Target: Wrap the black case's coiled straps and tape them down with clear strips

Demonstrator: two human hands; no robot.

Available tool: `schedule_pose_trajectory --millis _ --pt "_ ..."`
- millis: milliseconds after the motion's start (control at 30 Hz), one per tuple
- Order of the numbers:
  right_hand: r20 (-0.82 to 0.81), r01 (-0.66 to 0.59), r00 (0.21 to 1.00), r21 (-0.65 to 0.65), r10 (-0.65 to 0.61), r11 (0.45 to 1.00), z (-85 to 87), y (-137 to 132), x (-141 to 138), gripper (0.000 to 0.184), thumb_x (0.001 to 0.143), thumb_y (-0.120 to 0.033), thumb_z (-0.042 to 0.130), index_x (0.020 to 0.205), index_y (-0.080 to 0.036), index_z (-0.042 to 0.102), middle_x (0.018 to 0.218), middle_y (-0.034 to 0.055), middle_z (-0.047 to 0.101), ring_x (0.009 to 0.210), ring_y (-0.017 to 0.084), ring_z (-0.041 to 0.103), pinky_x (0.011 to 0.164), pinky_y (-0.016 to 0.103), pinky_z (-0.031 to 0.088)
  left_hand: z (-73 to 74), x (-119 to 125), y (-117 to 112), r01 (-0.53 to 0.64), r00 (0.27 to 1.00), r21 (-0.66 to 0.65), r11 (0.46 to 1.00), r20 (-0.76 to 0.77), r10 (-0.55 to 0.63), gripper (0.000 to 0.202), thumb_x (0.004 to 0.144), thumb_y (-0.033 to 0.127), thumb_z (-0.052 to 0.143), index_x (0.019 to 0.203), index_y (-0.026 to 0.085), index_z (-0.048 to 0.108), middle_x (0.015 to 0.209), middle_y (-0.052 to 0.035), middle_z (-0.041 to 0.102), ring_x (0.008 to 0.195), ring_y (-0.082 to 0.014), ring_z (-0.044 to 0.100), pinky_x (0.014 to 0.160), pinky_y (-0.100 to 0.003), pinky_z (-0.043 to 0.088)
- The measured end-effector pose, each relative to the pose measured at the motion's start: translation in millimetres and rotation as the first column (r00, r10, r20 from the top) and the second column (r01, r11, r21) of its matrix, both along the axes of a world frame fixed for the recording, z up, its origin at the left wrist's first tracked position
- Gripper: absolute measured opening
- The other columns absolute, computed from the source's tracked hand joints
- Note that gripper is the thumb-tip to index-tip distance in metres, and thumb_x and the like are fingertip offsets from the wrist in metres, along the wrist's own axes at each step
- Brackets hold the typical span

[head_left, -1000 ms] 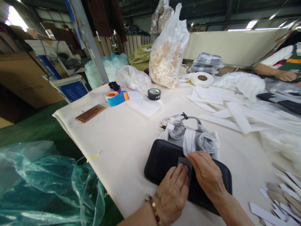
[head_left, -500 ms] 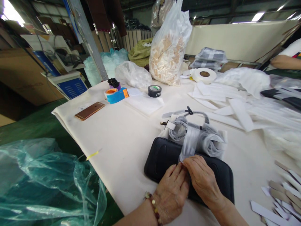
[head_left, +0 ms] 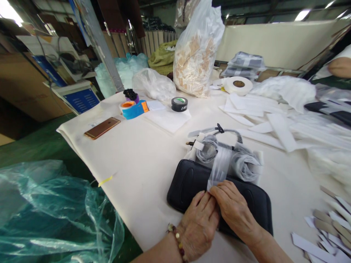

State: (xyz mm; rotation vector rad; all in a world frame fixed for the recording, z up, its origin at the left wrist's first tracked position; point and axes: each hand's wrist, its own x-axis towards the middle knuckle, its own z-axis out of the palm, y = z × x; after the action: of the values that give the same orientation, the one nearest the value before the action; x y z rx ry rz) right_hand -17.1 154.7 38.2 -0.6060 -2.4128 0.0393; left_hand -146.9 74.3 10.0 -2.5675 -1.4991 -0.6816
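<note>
Hands (head_left: 199,223) (head_left: 236,208) lie over a case (head_left: 188,182); a tape roll (head_left: 179,105) bears white lettering (head_left: 184,108).

A beaded bracelet (head_left: 178,240) circles the left wrist (head_left: 171,244), near six o'clock in the view, next to the bare left grip (head_left: 196,226). Its small, rounded beads run in one row, dark red and brown mixed with cream and yellowish, the palest about mid-row. The piece at its eleven o'clock end is too small to tell. The right grip (head_left: 233,208), toward four o'clock, is bare, as are its slim wrist and both visible forearms.
</note>
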Motion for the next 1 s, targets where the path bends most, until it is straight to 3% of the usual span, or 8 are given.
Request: schedule_pose_trajectory --millis 233,333,400,467,567,633,767,1000 --pt "0.098 0.03 0.994 0.089 -0.039 0.996 3.1 -8 -3 0.03 0.089 -0.008 0.027 0.094 -0.013 0.057 0.078 0.0075 0.062 0.077 0.02 0.058 0.082 0.041 0.047 -6.1 -6 -1 0.04 0.993 0.026 0.999 0.107 -0.043 0.029 0.089 0.016 0.039 0.115 0.011 0.052 0.123 -0.0092 0.052 0.121 -0.0188 0.039 0.109 -0.035 0.029" --pt "0.152 0.0 0.988 0.15 -0.023 0.989 5.0 -11 -1 0.033 0.089 -0.007 0.026 0.096 -0.011 0.058 0.081 0.0091 0.065 0.079 0.021 0.059 0.081 0.041 0.049 0.4 -15 -2 0.094 0.979 -0.002 0.996 0.181 -0.092 0.025 0.088 0.013 0.039 0.108 0.01 0.054 0.114 -0.0092 0.056 0.117 -0.0167 0.042 0.106 -0.032 0.033" --pt "0.184 0.001 0.982 0.17 -0.033 0.985 4.5 -13 2 0.035 0.089 -0.006 0.025 0.098 -0.009 0.058 0.086 0.0109 0.066 0.084 0.022 0.06 0.081 0.042 0.049 7.8 -22 0 0.068 0.969 0.001 0.998 0.239 -0.066 0.019 0.086 0.011 0.041 0.097 0.008 0.056 0.103 -0.0112 0.058 0.109 -0.0185 0.047 0.1 -0.032 0.04" --pt "0.199 0.022 0.979 0.157 -0.054 0.987 2.8 -17 4 0.035 0.089 -0.006 0.025 0.099 -0.008 0.058 0.091 0.0126 0.066 0.089 0.022 0.059 0.081 0.042 0.049 15.6 -28 5 0.026 0.966 0.016 1.0 0.256 -0.029 0.017 0.084 0.012 0.044 0.096 0.006 0.054 0.105 -0.0141 0.056 0.11 -0.0225 0.046 0.097 -0.037 0.042" --pt "0.183 0.049 0.981 0.12 -0.07 0.992 0.2 -23 4 0.034 0.091 -0.009 0.026 0.098 -0.007 0.059 0.093 0.0135 0.066 0.091 0.023 0.058 0.082 0.042 0.05 24.3 -34 19 0.094 0.983 -0.016 0.995 0.16 -0.09 0.035 0.084 0.016 0.047 0.117 0.006 0.044 0.122 -0.014 0.05 0.122 -0.0254 0.036 0.103 -0.042 0.034" --pt "0.165 0.062 0.983 0.125 -0.083 0.99 -0.4 -27 3 0.036 0.091 -0.01 0.026 0.097 -0.007 0.061 0.093 0.0138 0.066 0.091 0.022 0.058 0.084 0.04 0.05 27.2 -36 28 0.162 0.984 -0.078 0.984 0.081 -0.156 0.041 0.085 0.02 0.048 0.123 0.007 0.04 0.124 -0.0113 0.051 0.122 -0.0233 0.038 0.105 -0.041 0.031" --pt "0.16 0.1 0.978 0.187 -0.131 0.977 -1.1 -35 0 0.04 0.09 -0.008 0.024 0.091 -0.005 0.064 0.09 0.0144 0.067 0.088 0.022 0.06 0.084 0.038 0.05 30.1 -37 36 0.182 0.983 -0.155 0.971 -0.005 -0.185 0.036 0.087 0.026 0.048 0.12 0.01 0.044 0.118 -0.0081 0.056 0.115 -0.0207 0.043 0.104 -0.038 0.031" --pt "0.102 0.133 0.982 0.224 -0.159 0.966 -5.7 -45 -2 0.043 0.089 -0.007 0.022 0.09 -0.005 0.065 0.092 0.0151 0.068 0.087 0.023 0.061 0.078 0.037 0.052 30.4 -39 35 0.186 0.973 -0.155 0.97 -0.105 -0.203 0.034 0.088 0.025 0.046 0.117 0.008 0.047 0.118 -0.0078 0.054 0.115 -0.0226 0.04 0.104 -0.038 0.03"
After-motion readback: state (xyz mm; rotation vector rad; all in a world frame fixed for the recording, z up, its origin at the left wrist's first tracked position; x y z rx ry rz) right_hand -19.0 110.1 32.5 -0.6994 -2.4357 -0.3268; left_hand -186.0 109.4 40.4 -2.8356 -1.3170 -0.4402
